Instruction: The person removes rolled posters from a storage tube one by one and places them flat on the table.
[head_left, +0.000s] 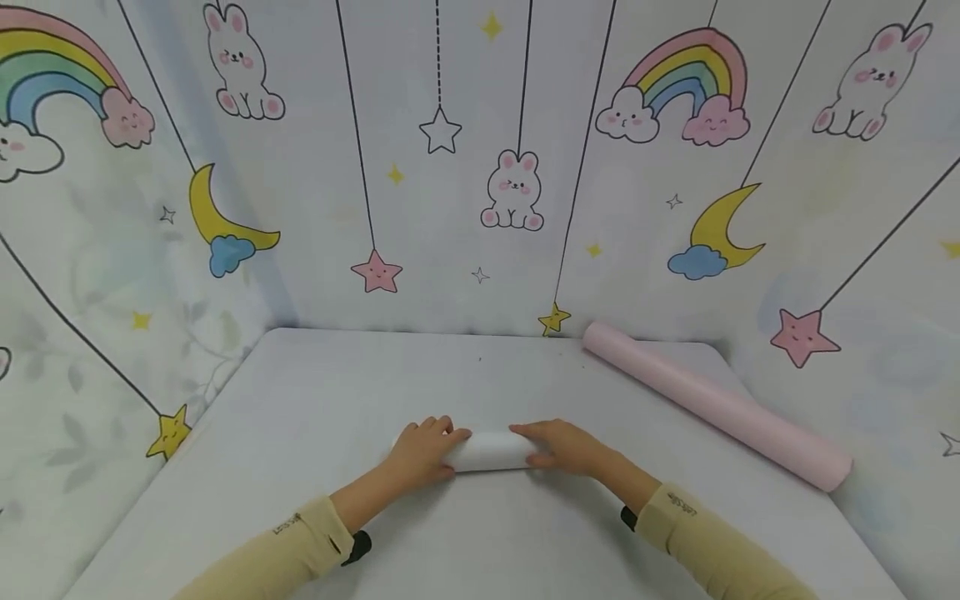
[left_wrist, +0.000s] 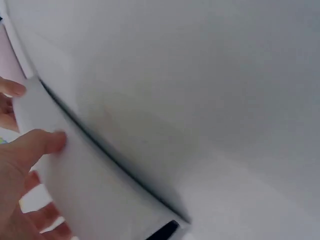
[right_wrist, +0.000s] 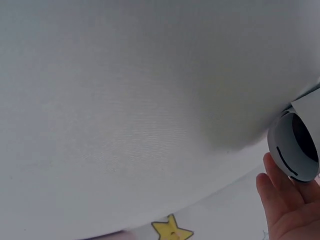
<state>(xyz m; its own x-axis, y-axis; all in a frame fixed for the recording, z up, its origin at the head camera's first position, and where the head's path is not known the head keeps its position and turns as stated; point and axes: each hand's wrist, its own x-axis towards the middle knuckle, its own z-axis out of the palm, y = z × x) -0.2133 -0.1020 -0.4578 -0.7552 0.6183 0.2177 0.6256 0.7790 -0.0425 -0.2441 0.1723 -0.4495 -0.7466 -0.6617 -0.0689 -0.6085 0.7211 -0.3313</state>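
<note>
A short white roll lies crosswise on the white table in the head view. My left hand grips its left part, the thumb on the near side and the fingers over the far side. At the other end, my right hand holds the roll between thumb and fingers. The left wrist view shows the roll's smooth white surface under the left thumb, with a dark opening at its near end. In the right wrist view, the roll's rounded end is dark inside, and fingers of the right hand touch it from below.
A long pink roll lies slantwise along the right side of the white table. Walls printed with rabbits, stars, moons and rainbows rise behind the table and at both sides.
</note>
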